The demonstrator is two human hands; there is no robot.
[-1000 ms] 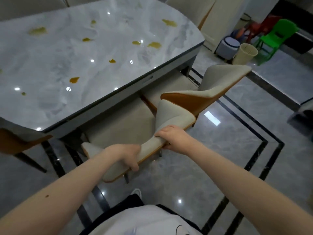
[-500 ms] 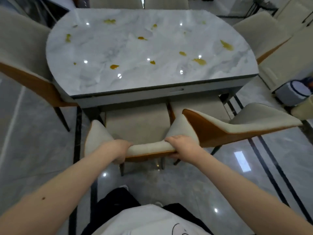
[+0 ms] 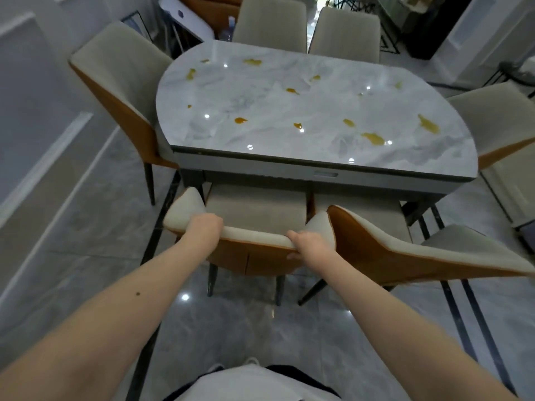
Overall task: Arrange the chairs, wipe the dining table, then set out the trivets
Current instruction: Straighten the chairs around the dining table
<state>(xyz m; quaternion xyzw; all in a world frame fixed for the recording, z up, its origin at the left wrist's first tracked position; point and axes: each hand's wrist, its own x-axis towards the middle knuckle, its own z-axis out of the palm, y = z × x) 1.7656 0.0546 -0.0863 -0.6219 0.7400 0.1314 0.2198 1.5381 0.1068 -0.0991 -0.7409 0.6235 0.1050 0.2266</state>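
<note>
Neighbouring chair (image 3: 405, 250) crowds the right; open floor (image 3: 86, 241) lies left.

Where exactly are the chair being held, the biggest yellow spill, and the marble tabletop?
Beige chair with orange back (image 3: 254, 211): head view, on its seat.
Large yellow spill (image 3: 429, 125): head view, its middle.
Grey marble tabletop (image 3: 260, 94): head view, a bare patch.

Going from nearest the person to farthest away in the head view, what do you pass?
Left hand and right hand gripping the near chair's backrest → that chair's seat → stained marble table → two chairs on the far side.
</note>
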